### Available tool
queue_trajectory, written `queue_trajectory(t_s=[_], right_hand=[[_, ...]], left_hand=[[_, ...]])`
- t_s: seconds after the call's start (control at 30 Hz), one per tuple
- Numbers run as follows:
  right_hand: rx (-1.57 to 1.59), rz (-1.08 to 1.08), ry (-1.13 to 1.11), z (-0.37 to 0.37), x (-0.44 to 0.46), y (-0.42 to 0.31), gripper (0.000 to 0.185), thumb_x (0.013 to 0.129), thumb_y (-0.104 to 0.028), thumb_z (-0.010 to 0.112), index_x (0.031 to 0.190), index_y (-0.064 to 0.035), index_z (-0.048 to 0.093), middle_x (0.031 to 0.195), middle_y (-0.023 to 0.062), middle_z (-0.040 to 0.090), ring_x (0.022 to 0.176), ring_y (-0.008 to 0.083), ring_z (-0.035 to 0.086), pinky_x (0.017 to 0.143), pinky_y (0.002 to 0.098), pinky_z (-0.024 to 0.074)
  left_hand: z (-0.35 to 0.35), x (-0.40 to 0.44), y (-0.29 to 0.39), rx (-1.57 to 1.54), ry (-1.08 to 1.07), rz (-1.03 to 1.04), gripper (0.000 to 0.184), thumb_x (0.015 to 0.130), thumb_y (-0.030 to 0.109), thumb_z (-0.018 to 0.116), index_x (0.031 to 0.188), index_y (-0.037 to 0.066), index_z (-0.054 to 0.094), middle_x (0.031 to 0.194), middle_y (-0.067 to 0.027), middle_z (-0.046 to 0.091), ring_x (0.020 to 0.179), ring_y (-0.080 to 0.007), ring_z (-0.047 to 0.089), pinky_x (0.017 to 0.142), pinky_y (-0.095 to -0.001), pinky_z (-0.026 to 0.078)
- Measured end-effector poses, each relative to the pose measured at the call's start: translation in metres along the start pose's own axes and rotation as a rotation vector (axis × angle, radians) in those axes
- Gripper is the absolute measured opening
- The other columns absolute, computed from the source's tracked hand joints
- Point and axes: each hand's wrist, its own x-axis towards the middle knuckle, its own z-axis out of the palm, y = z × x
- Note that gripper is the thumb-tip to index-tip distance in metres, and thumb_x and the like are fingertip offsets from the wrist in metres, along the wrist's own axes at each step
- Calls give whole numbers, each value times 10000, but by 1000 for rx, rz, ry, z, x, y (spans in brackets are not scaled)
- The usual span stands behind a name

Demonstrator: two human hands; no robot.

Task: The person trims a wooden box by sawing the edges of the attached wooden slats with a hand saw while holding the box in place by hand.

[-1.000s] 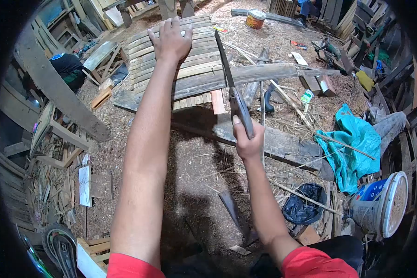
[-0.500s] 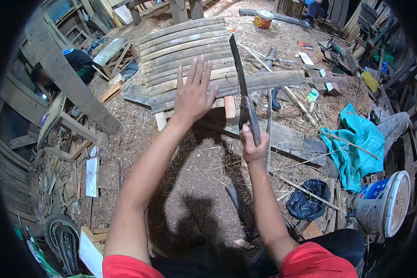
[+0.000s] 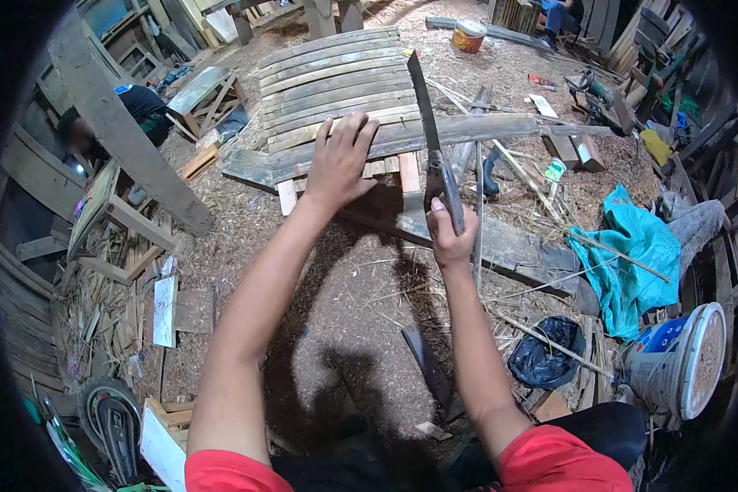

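A slatted wooden panel (image 3: 336, 82), made of several weathered boards side by side, stands in front of me on pale wooden legs. Its nearest board is a long slat (image 3: 484, 129) that sticks out well past the panel's right side. My left hand (image 3: 341, 160) is on this slat near the panel's front edge, fingers bent over the top and thumb on the near side. In my right hand (image 3: 452, 232) is the handle of a handsaw (image 3: 427, 111), its dark blade pointing up and away by the panel's right end. Whether the teeth touch the slat I cannot tell.
Wood scraps and shavings litter the floor. To the right are a teal sheet (image 3: 631, 246), a white bucket (image 3: 681, 361) and a black bag (image 3: 548, 353). A slanted post (image 3: 127, 123) stands left, with a person (image 3: 143, 107) behind it. A paint tub (image 3: 468, 36) sits farther back.
My left hand has gone from lying flat with fingers stretched to bending its fingers over the near slat. The slat and panel have shifted slightly; the saw stays in my right hand.
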Motion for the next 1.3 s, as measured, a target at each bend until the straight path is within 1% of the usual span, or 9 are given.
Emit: queue_trajectory(t_s=[0.03,0.23,0.6,0.8,0.93,1.03,1.2,1.27,1.3], right_hand=[[19,3,2,-1,0,6,303,910,-153,637,656,-29,525,600,-22,476,555,76,409,503,292,315],[44,10,24,-2,-8,9,327,900,-148,645,624,-42,505,571,-30,452,528,77,392,483,299,289],[-106,-51,10,0,-19,-9,337,909,-161,646,625,-39,512,548,-24,447,525,77,404,479,301,299],[-234,35,-50,-20,-58,-31,317,910,-154,657,639,-40,539,546,-12,496,498,80,466,474,276,349],[-256,-133,25,-26,-91,-6,266,896,-137,651,662,-29,585,526,-1,474,490,91,469,478,286,366],[-146,43,28,-19,-59,-8,334,917,-165,646,628,-42,532,532,-23,463,512,72,470,485,275,360],[-143,81,-2,-15,-43,-18,343,916,-174,658,626,-50,524,545,-28,460,508,76,435,470,283,336],[-282,-143,-3,-30,-81,-1,257,886,-134,663,674,-16,576,573,13,499,538,105,491,509,294,383],[-270,-127,45,-34,-102,10,222,871,-134,678,711,2,609,581,16,517,545,104,501,520,295,399]], left_hand=[[4,1,4,8,112,10,1016,520,357,920,1367,129,409,1336,-93,456,1271,-283,447,1143,-519,287],[8,-2,12,-25,113,-16,989,492,348,919,1307,72,430,1254,-114,480,1238,-303,452,1131,-539,277],[5,-4,15,-48,166,5,918,497,375,894,1251,63,473,1205,-120,515,1199,-300,473,1110,-524,275],[6,0,15,-76,172,-9,893,498,399,895,1220,71,482,1188,-117,510,1184,-300,472,1100,-512,279],[5,0,16,-83,189,-8,878,504,384,893,1215,78,480,1182,-122,493,1175,-311,463,1108,-518,275],[4,-1,16,-94,187,-4,879,502,372,885,1219,70,476,1192,-127,488,1161,-325,462,1114,-522,281],[8,12,6,-85,195,-8,887,505,373,884,1226,62,471,1199,-134,488,1163,-330,461,1102,-526,306],[10,14,5,-82,192,-18,893,511,381,883,1233,60,467,1204,-136,489,1166,-333,462,1104,-525,305],[10,14,4,-75,185,-25,906,524,397,878,1251,59,458,1218,-140,488,1170,-339,463,1111,-527,303]])
